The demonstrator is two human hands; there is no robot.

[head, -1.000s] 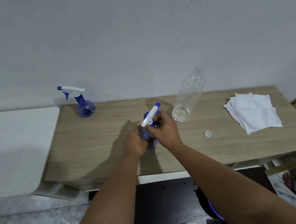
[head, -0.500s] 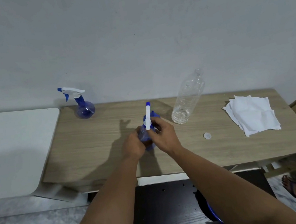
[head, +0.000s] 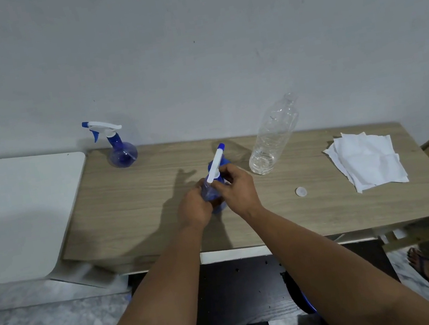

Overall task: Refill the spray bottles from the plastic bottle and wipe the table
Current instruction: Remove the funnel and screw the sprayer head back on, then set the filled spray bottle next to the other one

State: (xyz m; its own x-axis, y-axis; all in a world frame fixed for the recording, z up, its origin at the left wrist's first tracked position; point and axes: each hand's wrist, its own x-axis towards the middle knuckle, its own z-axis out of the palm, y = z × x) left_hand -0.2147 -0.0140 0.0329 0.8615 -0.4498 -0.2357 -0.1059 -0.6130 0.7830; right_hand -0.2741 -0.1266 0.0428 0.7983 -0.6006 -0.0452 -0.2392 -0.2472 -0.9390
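Currently left hand (head: 195, 207) wraps the blue spray bottle (head: 212, 193) body to brace it on the desk (head: 130, 203); right hand (head: 235, 187) fingers (head: 223, 170) pinch the collar under the white trigger head (head: 215, 165), probably screwing it. Uncapped plastic bottle (head: 271, 139) stands just beyond right fingers, cap (head: 301, 191) lying apart.

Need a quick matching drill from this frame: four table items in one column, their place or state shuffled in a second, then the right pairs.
Things:
1. far spray bottle
2. near spray bottle
3. plastic bottle
4. bottle cap

Places or states:
A. lies loose on the table, left of the white tissues
B. stands alone at the back left corner
C. gripped by the left hand, with the right hand at its white head
D. clear, uncapped, stands near the wall

Pairs: 1-B, 2-C, 3-D, 4-A
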